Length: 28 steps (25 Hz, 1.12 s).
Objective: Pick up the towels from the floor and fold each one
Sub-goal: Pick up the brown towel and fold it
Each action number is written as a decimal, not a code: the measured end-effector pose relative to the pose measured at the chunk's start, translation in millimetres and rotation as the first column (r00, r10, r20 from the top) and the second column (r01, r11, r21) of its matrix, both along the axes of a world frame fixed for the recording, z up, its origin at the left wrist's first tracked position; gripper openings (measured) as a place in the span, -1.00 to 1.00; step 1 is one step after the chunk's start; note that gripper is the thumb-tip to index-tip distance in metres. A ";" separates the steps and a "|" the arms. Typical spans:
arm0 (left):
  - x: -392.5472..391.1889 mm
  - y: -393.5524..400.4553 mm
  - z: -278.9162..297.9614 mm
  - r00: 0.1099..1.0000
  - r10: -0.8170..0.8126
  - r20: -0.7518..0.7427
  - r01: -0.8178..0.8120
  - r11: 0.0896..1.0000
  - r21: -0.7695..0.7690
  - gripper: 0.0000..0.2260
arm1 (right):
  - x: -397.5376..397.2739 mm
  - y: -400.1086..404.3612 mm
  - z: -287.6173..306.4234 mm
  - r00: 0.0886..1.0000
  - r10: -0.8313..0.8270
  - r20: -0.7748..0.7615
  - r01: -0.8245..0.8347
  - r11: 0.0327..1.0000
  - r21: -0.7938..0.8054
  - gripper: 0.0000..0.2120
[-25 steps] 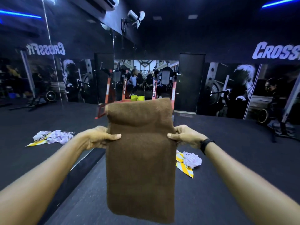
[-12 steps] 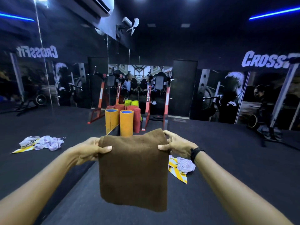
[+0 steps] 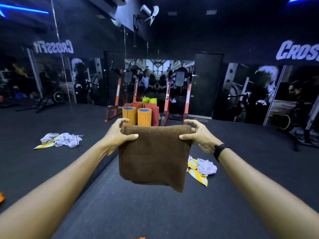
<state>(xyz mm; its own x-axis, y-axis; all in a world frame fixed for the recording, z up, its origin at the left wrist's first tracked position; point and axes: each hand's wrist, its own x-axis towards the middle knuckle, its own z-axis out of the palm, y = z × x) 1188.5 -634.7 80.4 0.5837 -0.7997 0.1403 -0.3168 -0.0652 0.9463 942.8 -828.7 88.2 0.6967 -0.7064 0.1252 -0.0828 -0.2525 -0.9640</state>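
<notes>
You hold the brown towel (image 3: 153,154) in the air, folded over, top edge up, with the mats (image 3: 144,116) beyond it. Your left hand (image 3: 119,135) pinches its top left corner, thumb in front, fingers behind. Your right hand (image 3: 198,135) pinches the top right corner the same way. Risk: the layers hang loose & the bottom corner sags, so the next fold may go crooked if you don't square the edges. Grip is at the corners only; ease a thumb & a layer prob slips. Two more towels (image 3: 202,167) lie on the floor (image 3: 155,213) just right of the brown one, not yet done.
</notes>
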 end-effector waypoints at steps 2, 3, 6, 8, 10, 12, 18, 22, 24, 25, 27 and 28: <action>1.6 1.4 -1.1 0.999 -0.042 0.004 0.041 0.999 0.029 -0.35 | -2.1 -3.3 -1.3 0.996 0.021 -0.085 -0.025 0.999 -0.046 -0.31; 2.3 3.1 -2.0 0.999 -0.048 -0.005 0.048 0.999 0.017 -0.38 | -3.0 -4.9 -1.7 0.996 0.018 -0.090 -0.023 0.998 -0.061 -0.34; -1.4 2.8 2.2 0.999 0.001 -0.033 -0.004 0.997 -0.078 -0.48 | -1.6 -6.6 2.4 0.999 -0.027 -0.017 0.026 0.998 -0.063 -0.41; -3.4 1.0 2.5 0.999 0.021 -0.048 -0.026 0.995 -0.101 -0.48 | -1.6 -5.8 1.9 1.000 -0.017 -0.001 0.017 1.000 -0.020 -0.35; -3.6 1.7 0.2 1.000 0.003 0.020 -0.002 0.999 -0.034 -0.45 | -1.4 -8.6 -4.7 0.993 -0.009 -0.116 -0.007 0.990 -0.141 -0.26; -3.2 4.1 -4.1 0.980 -0.030 0.196 0.009 0.994 0.106 -0.54 | -2.1 -11.6 -11.4 0.968 -0.061 -0.243 -0.027 0.939 -0.342 -0.38; -5.4 6.8 6.7 0.896 -0.103 0.431 -0.054 0.940 0.336 -0.80 | -1.3 -10.3 -11.2 0.894 -0.114 -0.432 -0.151 0.834 -0.531 -0.93; -1.7 13.7 16.5 0.989 -0.150 -0.001 0.150 0.989 0.016 -0.43 | -9.3 -15.8 7.3 0.962 0.094 -0.257 -0.150 0.966 -0.210 -0.86; 1.7 13.3 6.4 0.975 -0.195 -0.104 0.196 0.981 0.002 -0.20 | -10.5 -10.0 7.0 0.975 0.149 -0.163 -0.147 0.989 0.019 -0.69; 0.0 13.6 -4.9 0.975 -0.194 -0.108 0.199 0.979 0.039 -0.18 | -10.2 -3.4 -1.2 0.975 0.152 -0.165 -0.146 0.988 0.050 -0.70; -6.9 11.8 -18.0 0.986 -0.099 -0.138 0.106 0.993 0.043 -0.28 | -2.1 6.3 -18.7 0.985 0.118 -0.125 -0.105 0.989 0.104 -0.75; -10.4 9.9 -20.2 0.981 -0.051 -0.187 0.053 0.999 0.007 -0.37 | 3.5 10.4 -23.1 0.994 0.064 -0.086 -0.049 0.986 0.162 -0.70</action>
